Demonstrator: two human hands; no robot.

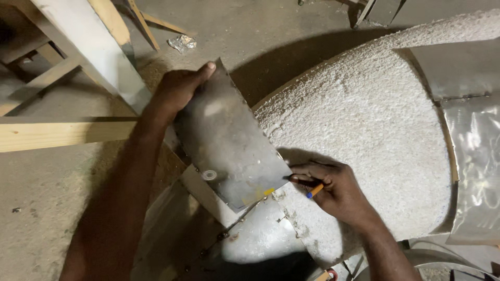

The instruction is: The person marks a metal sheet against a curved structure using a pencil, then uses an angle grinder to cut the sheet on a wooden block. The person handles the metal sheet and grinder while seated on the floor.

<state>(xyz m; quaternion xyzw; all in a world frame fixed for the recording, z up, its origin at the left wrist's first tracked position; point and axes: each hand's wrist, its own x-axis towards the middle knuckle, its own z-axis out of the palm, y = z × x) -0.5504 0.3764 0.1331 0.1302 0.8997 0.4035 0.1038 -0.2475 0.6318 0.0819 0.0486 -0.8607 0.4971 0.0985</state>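
A dusty concrete floor (250, 26) is spreading behind pale wooden beams (57, 132) and a crumpled foil scrap (182, 42). The left hand (177, 91) is gripping the upper edge of a flat, dull grey metal sheet (229, 140), its fingers curling around it, the sheet lying tilted against a big rounded slab of white, grainy insulation (364, 130). The right hand (336, 190) is pinching an orange pen (312, 190) at the sheet's lower corner. Shiny foil cladding (476, 156) is lying alongside.

Crumpled clear wrapper (182, 43) on floor.
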